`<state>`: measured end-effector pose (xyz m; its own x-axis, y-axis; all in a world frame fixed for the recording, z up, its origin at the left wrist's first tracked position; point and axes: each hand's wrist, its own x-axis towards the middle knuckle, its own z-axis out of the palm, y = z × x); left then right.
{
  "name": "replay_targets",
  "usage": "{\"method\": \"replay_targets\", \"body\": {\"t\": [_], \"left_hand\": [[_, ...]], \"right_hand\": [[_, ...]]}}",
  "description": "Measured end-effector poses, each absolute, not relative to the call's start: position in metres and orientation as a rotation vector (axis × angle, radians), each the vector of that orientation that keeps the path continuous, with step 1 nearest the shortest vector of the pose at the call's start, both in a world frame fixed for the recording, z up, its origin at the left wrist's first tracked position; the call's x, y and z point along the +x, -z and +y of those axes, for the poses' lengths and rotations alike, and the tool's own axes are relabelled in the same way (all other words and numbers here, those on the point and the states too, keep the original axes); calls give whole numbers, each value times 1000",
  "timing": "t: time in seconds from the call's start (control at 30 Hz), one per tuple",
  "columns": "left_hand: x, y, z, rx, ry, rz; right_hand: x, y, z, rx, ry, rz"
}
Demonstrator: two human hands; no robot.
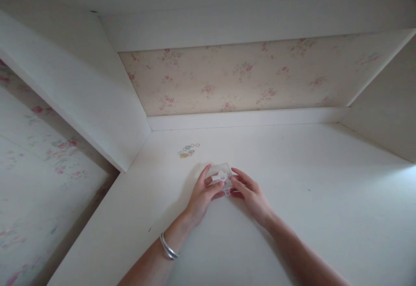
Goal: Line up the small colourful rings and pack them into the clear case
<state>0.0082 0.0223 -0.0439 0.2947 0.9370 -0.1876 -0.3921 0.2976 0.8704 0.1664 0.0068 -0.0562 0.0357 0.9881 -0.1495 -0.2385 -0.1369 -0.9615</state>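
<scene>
We can read no lettering, brand, number or sign anywhere here. On the clear plastic box (pixel 221 170) we see small marks at the white piece on its front, too tiny for us to make out as print, a symbol or merely part of the fastening.

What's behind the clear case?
White tabletop, with small rings beyond the clear case, toward the left. What the left hand and right hand cover can't be seen.
</scene>
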Motion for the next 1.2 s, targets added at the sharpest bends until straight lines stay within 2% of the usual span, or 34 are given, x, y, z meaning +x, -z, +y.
{"method": "replay_targets", "body": {"t": [0.43,0.83,1.0,1.2], "left_hand": [[5,50,24,834,-977,806],[4,55,31,916,-870,876],[5,53,33,964,-827,905],[5,56,35,1004,-800,894]], "right_hand": [[180,58,11,-1116,-1319,-847],[365,51,19,-1495,-827,-512],[413,51,16,-1663,-777,-479],[430,55,17,-1698,-791,-446]]}}
